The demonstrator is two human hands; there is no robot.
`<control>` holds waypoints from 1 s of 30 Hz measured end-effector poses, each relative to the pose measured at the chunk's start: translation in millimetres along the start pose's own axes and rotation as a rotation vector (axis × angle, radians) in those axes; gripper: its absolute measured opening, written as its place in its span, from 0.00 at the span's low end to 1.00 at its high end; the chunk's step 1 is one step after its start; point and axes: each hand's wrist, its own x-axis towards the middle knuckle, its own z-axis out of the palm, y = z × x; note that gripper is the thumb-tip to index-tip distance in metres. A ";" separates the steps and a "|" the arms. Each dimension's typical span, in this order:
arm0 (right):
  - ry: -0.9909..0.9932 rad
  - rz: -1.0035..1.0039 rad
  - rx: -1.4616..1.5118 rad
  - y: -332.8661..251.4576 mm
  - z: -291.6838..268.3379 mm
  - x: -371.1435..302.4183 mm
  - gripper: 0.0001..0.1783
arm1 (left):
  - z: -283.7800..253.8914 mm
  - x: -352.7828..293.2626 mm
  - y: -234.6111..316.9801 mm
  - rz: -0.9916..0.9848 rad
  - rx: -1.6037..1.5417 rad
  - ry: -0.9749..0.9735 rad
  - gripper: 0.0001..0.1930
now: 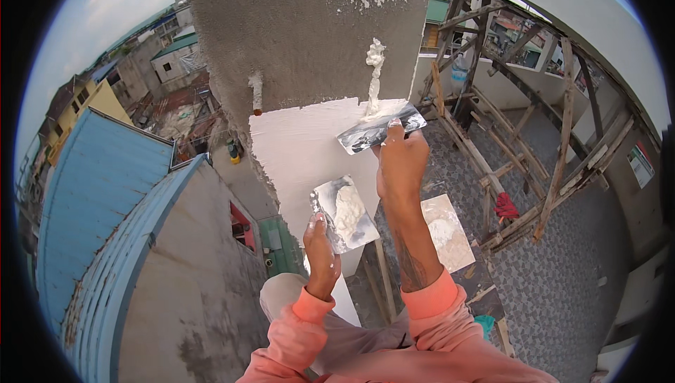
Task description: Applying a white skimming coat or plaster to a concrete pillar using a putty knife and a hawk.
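My right hand [402,161] is closed on a wide metal putty knife [362,135], its blade pressed against the wall at the lower end of a thick streak of white putty [375,77]. Below and to the left, my left hand [321,253] grips a second metal putty knife [329,196] held flat, with a heap of white putty [349,211] on it. Smooth white putty covers the lower part of the grey concrete wall [302,38]; bare concrete shows above. A short pipe stub [257,94] sticks out of the wall at the left.
A pale board with white putty [450,232] lies below my right forearm. Wooden scaffolding [520,144] stands on the right, with a red cloth [505,206] on it. At the left the wall ends at a drop, beyond which are a blue metal roof [105,200] and several houses.
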 end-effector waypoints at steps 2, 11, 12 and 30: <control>-0.057 -0.024 0.067 -8.1 2.5 3.4 0.07 | 3.3 -5.0 4.2 -0.024 -0.010 0.012 0.15; -0.299 0.034 0.150 -66.3 30.0 25.7 0.13 | -1.8 -11.9 8.5 -0.028 -0.028 -0.029 0.16; -0.300 0.027 0.152 -74.4 34.7 29.8 0.13 | -2.0 -12.2 10.2 -0.025 -0.030 -0.036 0.16; -0.146 -0.890 -0.886 -215.4 46.2 55.1 0.06 | -8.3 -15.6 21.2 -0.024 -0.052 -0.059 0.14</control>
